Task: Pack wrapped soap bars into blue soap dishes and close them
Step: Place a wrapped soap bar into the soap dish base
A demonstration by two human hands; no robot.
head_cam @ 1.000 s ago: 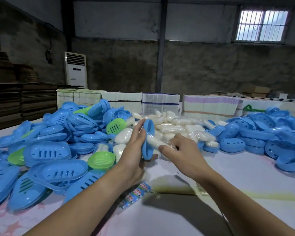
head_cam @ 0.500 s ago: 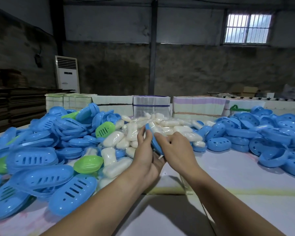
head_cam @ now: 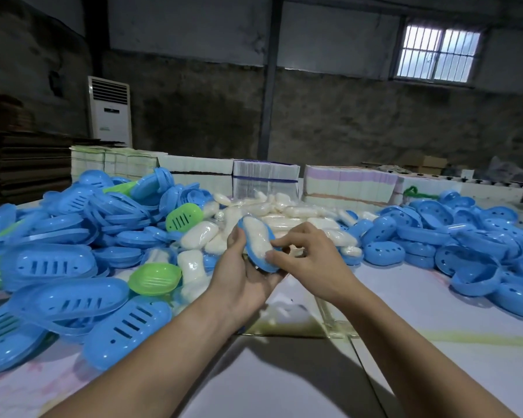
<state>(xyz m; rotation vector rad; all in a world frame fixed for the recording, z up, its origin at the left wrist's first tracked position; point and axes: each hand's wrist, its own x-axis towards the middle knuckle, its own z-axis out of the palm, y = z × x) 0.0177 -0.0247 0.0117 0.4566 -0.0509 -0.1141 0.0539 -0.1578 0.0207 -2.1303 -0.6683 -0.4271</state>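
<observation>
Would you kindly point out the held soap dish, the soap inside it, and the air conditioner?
soap dish (head_cam: 264,263), head view, lower blue rim
soap bar (head_cam: 255,236), head view, wrapped middle
air conditioner (head_cam: 111,111), head view, front panel

Soap bars (head_cam: 287,217) between two dish heaps (head_cam: 73,251)

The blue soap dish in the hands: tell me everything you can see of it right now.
The blue soap dish is an oval half-shell of glossy blue plastic, held tilted above the table with its open side toward the camera. A wrapped soap bar, white in clear film, lies inside and fills most of it. The left hand cradles it from beneath, thumb on its left rim. The right hand pinches its lower right end. No lid is on it.
</observation>
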